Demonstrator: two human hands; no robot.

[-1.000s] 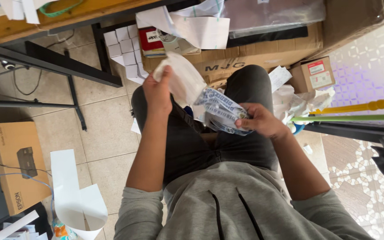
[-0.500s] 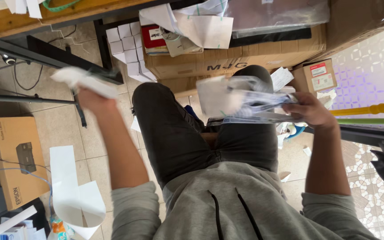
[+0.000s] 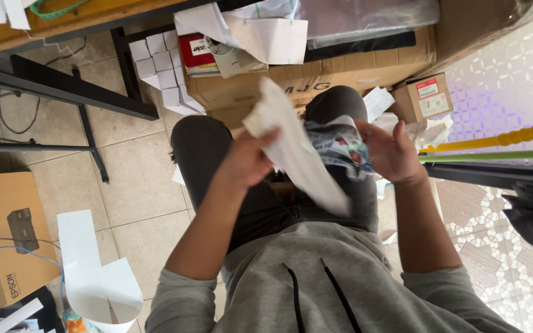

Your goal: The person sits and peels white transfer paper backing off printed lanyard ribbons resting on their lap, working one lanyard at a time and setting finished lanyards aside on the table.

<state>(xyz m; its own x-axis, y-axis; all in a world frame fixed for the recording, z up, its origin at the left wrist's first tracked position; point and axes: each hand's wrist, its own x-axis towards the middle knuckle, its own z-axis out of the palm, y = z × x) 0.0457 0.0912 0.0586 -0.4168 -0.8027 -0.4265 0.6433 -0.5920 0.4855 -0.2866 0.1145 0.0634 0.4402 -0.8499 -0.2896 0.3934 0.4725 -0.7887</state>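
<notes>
I sit with my knees in dark trousers (image 3: 205, 148) and look down at my lap. My left hand (image 3: 248, 161) grips a long white paper strip (image 3: 297, 154) that slants from above my knees down to my right thigh. My right hand (image 3: 390, 151) holds a crumpled clear plastic packet with printed blue and dark patches (image 3: 337, 148), pressed against the strip. Both hands meet over my lap. The motion blurs the strip's edges.
Brown cardboard boxes (image 3: 316, 80) with loose papers on top stand just beyond my knees. A small carton (image 3: 427, 97) sits at the right. A printer box (image 3: 7, 228) and curled white paper (image 3: 94, 271) lie on the tiled floor at the left. Black table legs (image 3: 81, 98) cross the upper left. Yellow and green poles (image 3: 495, 145) reach in from the right.
My left hand swung out to the left with a white paper, then came back to my lap holding the long strip. My right hand drew the packet back from the right toward the middle.
</notes>
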